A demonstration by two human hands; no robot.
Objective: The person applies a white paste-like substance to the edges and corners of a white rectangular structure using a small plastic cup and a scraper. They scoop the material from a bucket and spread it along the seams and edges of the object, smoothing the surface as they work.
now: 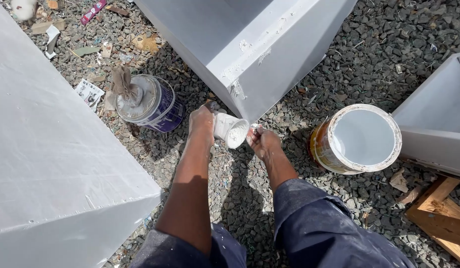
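Both hands meet over grey gravel (240, 198), seen from above past dark blue sleeves (319, 228). At the person's left hand (202, 120), fingers are closed around a small white cup (230, 129), tipped on its side with its mouth turned toward the right hand (261, 140). That hand's fingertips are pinched together at the cup's rim, smeared with white paste; whether they grip anything cannot be told.

Just beyond the cup stands the corner of a grey-painted box (255, 59), its edge streaked with white filler. Left of the hands sits a closed purple paint tin (151, 103) with a crumpled brown rag (124, 84) on its lid. Right of the hands, an open tin (356, 139) with a brown, paint-caked wall holds pale grey paint. A large grey panel (51, 149) fills the left side of the view, and another grey box (436, 119) stands at the right edge above pieces of bare timber (441, 213). Paper scraps and litter (88, 92) lie scattered farther back on the stones.
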